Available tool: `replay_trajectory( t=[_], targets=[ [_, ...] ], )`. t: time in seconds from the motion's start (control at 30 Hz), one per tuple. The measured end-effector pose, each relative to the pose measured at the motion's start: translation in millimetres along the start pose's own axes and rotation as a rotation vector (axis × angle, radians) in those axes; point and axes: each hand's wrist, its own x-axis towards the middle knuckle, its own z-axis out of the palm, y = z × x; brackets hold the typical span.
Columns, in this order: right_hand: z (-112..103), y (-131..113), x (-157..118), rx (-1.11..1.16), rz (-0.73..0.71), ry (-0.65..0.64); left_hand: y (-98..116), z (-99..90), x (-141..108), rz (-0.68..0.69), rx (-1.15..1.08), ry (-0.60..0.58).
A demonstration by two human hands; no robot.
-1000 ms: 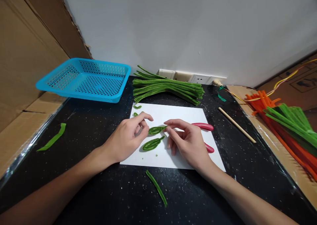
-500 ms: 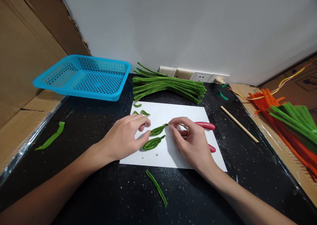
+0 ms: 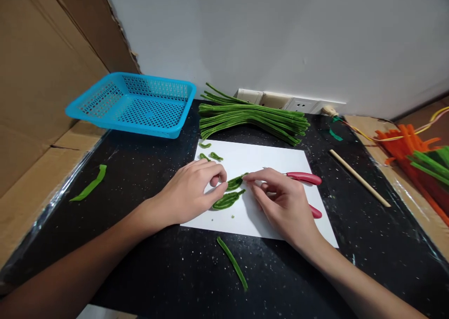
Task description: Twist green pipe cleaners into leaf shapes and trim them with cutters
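Observation:
A leaf shape bent from green pipe cleaner (image 3: 234, 183) is held just above or on a white sheet of paper (image 3: 277, 157). My left hand (image 3: 192, 190) has its thumb and forefinger closed at the leaf's left end. My right hand (image 3: 286, 197) pinches the twisted stem end between thumb and forefinger. Just below lies a second pipe-cleaner leaf (image 3: 227, 200), close to my left thumb. Pliers with red handles (image 3: 304, 178) rest on the paper, partly hidden behind my right hand.
Short curled green pieces (image 3: 216, 156) lie on the paper's upper left. Behind it is a bundle of green pipe cleaners (image 3: 252, 118). A blue basket (image 3: 140, 129) stands back left, a wooden stick (image 3: 359, 177) right. One cut pipe-cleaner length (image 3: 232, 264) is in front; a green strip (image 3: 89, 184) lies left.
The view has shifted, so the scene sits farther right. My right fingertips have closed in on the leaf's stem end and now cover it. My left hand stays at the other end.

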Motion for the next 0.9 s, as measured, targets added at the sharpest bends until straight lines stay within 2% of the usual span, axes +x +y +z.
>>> replay_trajectory(
  t=[0.13, 0.3, 0.47, 0.63, 0.9],
  targets=[
    [0.9, -3.3, -2.1, -0.070, -0.057, -0.008, 0.4, -1.6, -0.2, -0.026, -0.041, -0.003],
    [3.3, -2.9, -6.0, -0.286, -0.181, 0.027, 1.5, -1.1, -0.6, -0.064, -0.082, 0.018],
    [4.6, 1.2, -2.3, -0.346, -0.237, -0.050, 3.3, 2.6, -0.5, -0.042, 0.017, 0.023],
    [6.0, -1.0, 1.4, -0.377, -0.213, -0.099, -0.2, 7.7, -1.0, -0.005, 0.036, 0.024],
    [1.7, -5.5, 3.2, -0.225, -0.122, -0.113, 2.1, 9.1, 0.8, -0.062, -0.279, 0.097]
  ],
)
